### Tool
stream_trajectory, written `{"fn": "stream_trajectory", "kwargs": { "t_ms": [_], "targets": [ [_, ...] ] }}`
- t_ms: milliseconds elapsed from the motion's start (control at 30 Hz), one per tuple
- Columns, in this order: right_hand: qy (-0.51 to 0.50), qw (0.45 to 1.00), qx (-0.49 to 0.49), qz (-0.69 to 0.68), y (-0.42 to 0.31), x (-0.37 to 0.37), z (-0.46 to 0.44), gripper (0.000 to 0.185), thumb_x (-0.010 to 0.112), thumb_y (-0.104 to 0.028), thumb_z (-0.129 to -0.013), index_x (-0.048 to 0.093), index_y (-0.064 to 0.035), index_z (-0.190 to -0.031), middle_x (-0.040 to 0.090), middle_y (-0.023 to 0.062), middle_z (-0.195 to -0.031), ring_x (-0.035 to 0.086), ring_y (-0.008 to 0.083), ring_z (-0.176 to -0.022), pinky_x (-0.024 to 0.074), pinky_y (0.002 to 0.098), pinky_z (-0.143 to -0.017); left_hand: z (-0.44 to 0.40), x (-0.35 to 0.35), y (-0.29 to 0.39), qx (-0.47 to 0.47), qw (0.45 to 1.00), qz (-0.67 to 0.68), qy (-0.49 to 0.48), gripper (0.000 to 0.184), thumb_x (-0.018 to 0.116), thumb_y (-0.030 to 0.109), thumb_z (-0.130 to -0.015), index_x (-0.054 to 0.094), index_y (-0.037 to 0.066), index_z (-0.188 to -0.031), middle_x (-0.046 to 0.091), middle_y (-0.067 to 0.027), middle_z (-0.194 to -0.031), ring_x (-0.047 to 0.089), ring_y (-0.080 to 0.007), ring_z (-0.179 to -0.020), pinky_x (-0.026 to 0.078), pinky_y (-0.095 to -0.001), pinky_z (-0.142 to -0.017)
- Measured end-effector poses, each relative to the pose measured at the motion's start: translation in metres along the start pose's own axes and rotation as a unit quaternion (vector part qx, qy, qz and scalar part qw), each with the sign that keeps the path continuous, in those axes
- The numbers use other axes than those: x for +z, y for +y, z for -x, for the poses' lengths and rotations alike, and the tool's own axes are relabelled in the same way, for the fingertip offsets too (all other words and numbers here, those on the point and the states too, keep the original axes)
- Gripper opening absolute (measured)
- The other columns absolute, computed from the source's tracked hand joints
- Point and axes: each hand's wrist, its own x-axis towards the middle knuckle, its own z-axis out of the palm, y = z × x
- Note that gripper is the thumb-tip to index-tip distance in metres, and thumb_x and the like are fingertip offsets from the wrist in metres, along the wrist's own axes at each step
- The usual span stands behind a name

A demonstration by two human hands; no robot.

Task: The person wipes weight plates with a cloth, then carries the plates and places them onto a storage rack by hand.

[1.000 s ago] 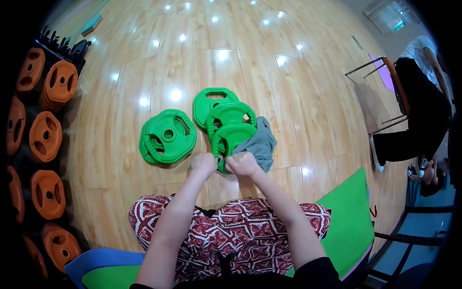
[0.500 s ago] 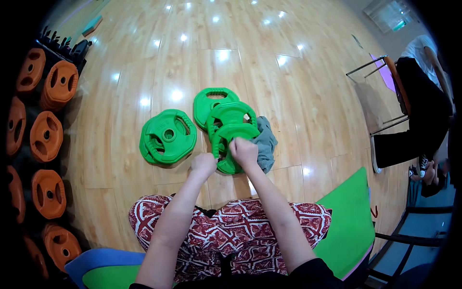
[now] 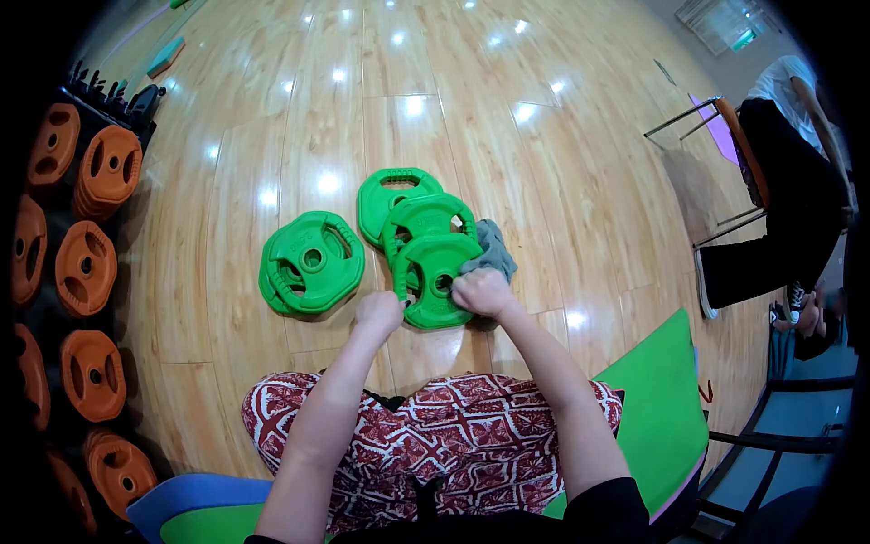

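Observation:
In the head view, my left hand (image 3: 380,314) is closed on the left grip of the nearest green weight plate (image 3: 430,310). At that plate's right edge, my right hand (image 3: 482,292) is a fist with a grey-green cloth (image 3: 495,256) bunched around it. The cloth shows above and below the fist, and its middle is hidden. Behind the nearest plate, another green plate (image 3: 430,210) overlaps it, and a third green plate (image 3: 381,192) lies farther back. To the left rests a separate stack of green plates (image 3: 313,261), turned slightly off each other.
Orange weight plates (image 3: 93,376) hang on a dark rack at the left. A green mat (image 3: 654,399) lies by my right knee, a blue mat (image 3: 195,494) at my left. On the right, a person in black trousers (image 3: 787,208) sits on a chair (image 3: 739,145).
My right hand has moved right and slightly down, from the plate's upper middle to its right edge. The cloth has bunched and shifted. My left hand keeps its grip.

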Motion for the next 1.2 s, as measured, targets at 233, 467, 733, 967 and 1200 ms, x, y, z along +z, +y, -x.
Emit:
{"fn": "stream_trajectory", "kwargs": {
  "t_ms": [233, 467, 733, 967, 1200],
  "targets": [
    [-0.107, 0.954, 0.275, 0.059, 0.045, 0.01, 0.068, 0.028, 0.047, -0.026, -0.078, 0.046, -0.0055, -0.06, 0.051, 0.0159, -0.056, 0.053, 0.0274, -0.052, 0.0416, 0.0398, -0.05, -0.001, 0.001, -0.001, 0.003, 1.0, 0.0, 0.0, 0.042, 0.049, 0.039, -0.081, 0.062, 0.0, -0.08, 0.061, -0.0184, -0.08, 0.059, -0.0326, -0.075, 0.046, -0.0416, -0.067],
    [0.317, 0.672, 0.569, -0.352, 0.076, -0.032, 0.01, 0.024, 0.046, -0.021, -0.081, 0.054, -0.0037, -0.066, 0.048, 0.0011, -0.06, 0.044, 0.0109, -0.054, 0.0358, 0.0258, -0.052, -0.001, -0.004, 0.002, 0.003, 1.0, -0.018, -0.025, 0.041, 0.049, 0.039, -0.081, 0.062, 0.0, -0.081, 0.061, -0.0179, -0.082, 0.058, -0.0319, -0.078, 0.046, -0.0417, -0.068],
    [0.117, 0.707, 0.453, -0.53, 0.048, 0.018, -0.026, 0.011, 0.059, -0.012, -0.076, 0.055, -0.0017, -0.074, 0.051, -0.0018, -0.066, 0.046, 0.0049, -0.061, 0.0382, 0.0193, -0.055, 0.004, -0.002, 0.0, -0.002, 1.0, -0.01, -0.015, 0.036, 0.049, 0.035, -0.081, 0.062, 0.002, -0.082, 0.061, -0.018, -0.084, 0.059, -0.0321, -0.079, 0.046, -0.0418, -0.069],
    [0.132, 0.683, 0.472, -0.541, 0.037, 0.009, -0.014, 0.014, 0.055, 0.0, -0.073, 0.046, -0.0039, -0.084, 0.048, -0.0015, -0.065, 0.044, 0.0059, -0.059, 0.0375, 0.0196, -0.055, -0.003, 0.004, -0.004, 0.018, 1.0, -0.022, -0.002, 0.041, 0.047, 0.039, -0.081, 0.062, 0.001, -0.08, 0.061, -0.0191, -0.081, 0.059, -0.033, -0.077, 0.045, -0.0423, -0.069],
    [0.122, 0.707, 0.537, -0.444, 0.023, 0.031, 0.024, 0.015, 0.052, 0.001, -0.07, 0.046, -0.0041, -0.083, 0.051, 0.0032, -0.065, 0.048, 0.0115, -0.06, 0.0397, 0.0244, -0.058, 0.002, -0.004, 0.001, 0.019, 1.0, -0.009, -0.002, 0.042, 0.046, 0.04, -0.082, 0.062, 0.001, -0.081, 0.061, -0.0195, -0.081, 0.058, -0.0334, -0.077, 0.046, -0.0426, -0.069]
  ]
}}
